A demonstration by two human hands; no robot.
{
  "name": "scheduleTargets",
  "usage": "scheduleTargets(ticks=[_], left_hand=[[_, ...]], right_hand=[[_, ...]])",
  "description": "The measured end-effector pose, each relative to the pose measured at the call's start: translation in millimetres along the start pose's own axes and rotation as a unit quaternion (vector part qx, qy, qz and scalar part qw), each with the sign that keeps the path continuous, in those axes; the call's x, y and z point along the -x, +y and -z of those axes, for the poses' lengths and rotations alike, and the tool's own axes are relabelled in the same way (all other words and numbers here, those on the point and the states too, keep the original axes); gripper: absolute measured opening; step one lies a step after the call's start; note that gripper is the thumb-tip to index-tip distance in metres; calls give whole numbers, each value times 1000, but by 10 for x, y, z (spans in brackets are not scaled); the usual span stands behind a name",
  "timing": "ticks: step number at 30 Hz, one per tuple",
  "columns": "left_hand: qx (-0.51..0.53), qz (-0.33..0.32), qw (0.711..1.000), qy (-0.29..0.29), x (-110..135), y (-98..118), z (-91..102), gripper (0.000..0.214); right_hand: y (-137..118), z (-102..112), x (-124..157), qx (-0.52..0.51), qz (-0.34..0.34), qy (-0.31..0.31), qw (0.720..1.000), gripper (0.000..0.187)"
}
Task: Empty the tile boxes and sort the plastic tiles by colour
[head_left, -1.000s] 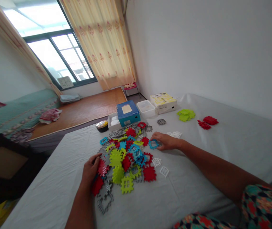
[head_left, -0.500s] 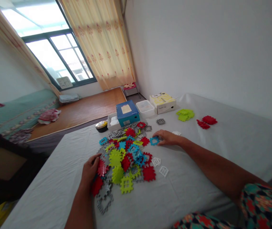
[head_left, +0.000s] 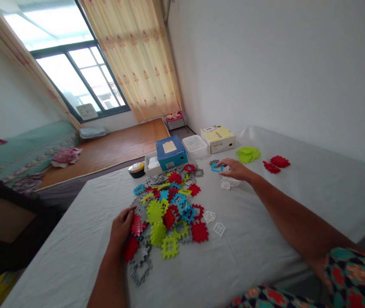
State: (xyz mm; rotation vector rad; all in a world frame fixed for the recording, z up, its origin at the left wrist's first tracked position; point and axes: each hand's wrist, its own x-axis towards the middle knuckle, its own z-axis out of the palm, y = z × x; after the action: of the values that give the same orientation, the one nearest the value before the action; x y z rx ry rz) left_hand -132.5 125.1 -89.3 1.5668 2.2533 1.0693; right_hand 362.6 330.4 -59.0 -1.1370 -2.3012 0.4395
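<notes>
My right hand (head_left: 234, 168) pinches a blue square-frame building tile (head_left: 216, 167) with notched edges. The tile is right beside the grey tile (head_left: 214, 162); I cannot tell whether they touch. My left hand (head_left: 121, 223) rests at the left side of a mixed pile, thumb and fingers apart, against a red tile (head_left: 137, 225). In the pile are lime tiles (head_left: 154, 212), blue tiles (head_left: 180, 200) and grey pieces. A grey heart-shaped frame (head_left: 140, 272) lies at its near end. White window pieces (head_left: 226, 183) lie just below my right hand.
Lime tiles (head_left: 248, 154) and red tiles (head_left: 280, 161) sit in separate groups at the right. Along the far edge stand a blue box (head_left: 171, 152), a clear plastic tub (head_left: 195, 146), a yellow-and-white box (head_left: 218, 139) and a round dark container (head_left: 136, 170).
My right hand has carried the blue tile away from the pile, farther back and rightward, to the grey tile. White window pieces have come into view under it. My left hand stays put.
</notes>
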Motion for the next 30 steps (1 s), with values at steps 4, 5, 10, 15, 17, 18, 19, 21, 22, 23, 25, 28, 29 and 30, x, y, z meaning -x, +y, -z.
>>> scheduleTargets(ticks=[4, 5, 10, 15, 17, 18, 19, 21, 22, 23, 25, 28, 29, 30], left_hand=[[-8, 1, 1000, 1, 8, -4, -2, 52], [-9, 0, 1000, 2, 7, -8, -3, 52], [-6, 0, 1000, 0, -4, -16, -9, 52], [-17, 9, 1000, 5, 15, 26, 3, 53], [-24, 18, 1000, -2, 24, 44, 11, 55], [-26, 21, 999, -7, 29, 51, 14, 55], [-26, 22, 999, -9, 32, 58, 16, 55], [-20, 16, 1000, -5, 38, 69, 16, 52], [-15, 12, 1000, -1, 40, 74, 14, 50], [-11, 10, 1000, 2, 41, 78, 11, 48], [-1, 9, 1000, 6, 42, 87, 4, 46], [6, 7, 1000, 2, 40, 99, -8, 45], [7, 6, 1000, 1, 41, 102, -11, 46], [7, 6, 1000, 1, 43, 106, -14, 46]], right_hand=[[217, 412, 188, 6, -83, -13, 996, 39], [283, 483, 283, 12, -99, -19, 995, 40], [612, 584, 927, 52, -179, -31, 982, 48], [749, 482, 1390, 73, -199, -51, 976, 53], [745, 453, 1455, 90, -197, -41, 975, 56], [737, 445, 1468, 100, -200, -38, 974, 56], [724, 443, 1471, 110, -205, -38, 972, 55], [680, 450, 1456, 137, -221, -45, 964, 51], [643, 457, 1439, 158, -231, -46, 959, 50], [590, 465, 1416, 183, -238, -43, 953, 49], [421, 472, 1343, 226, -220, -23, 949, 48], [-1, 411, 1164, 188, -114, -38, 975, 43], [-173, 361, 1093, 147, -71, -69, 984, 40], [-348, 296, 1022, 102, -32, -107, 988, 37]])
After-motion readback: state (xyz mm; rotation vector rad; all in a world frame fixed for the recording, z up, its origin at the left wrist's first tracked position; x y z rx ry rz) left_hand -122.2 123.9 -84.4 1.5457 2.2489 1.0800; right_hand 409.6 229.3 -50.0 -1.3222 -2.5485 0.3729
